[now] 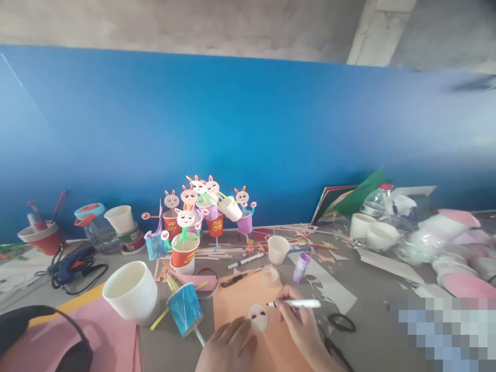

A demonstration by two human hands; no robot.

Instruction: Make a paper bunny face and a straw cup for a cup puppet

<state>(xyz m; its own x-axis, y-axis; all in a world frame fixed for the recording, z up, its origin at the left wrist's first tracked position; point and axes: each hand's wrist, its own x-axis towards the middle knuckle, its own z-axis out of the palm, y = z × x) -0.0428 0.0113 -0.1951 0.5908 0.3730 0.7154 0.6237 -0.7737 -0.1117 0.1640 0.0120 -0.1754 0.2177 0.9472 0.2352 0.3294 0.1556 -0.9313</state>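
My right hand [300, 323] is closed round a white marker pen [298, 304], its tip touching a small round paper face cut-out [258, 316] with pink ears. My left hand [228, 346] rests with fingers bent on the orange paper sheet [236, 302], its fingertips pressing beside the cut-out. A blue-painted paper cup with straws [185, 308] lies tilted just left of my left hand.
Several rabbit-faced cup figures [201, 209] stand at the back by the blue wall. A stack of white cups [132, 292], tape roll [270, 274], purple glue stick [301, 267], scissors [341, 323], glue gun [70, 268], headphones [42, 336] and pink paper plates [465, 258] crowd the grey table.
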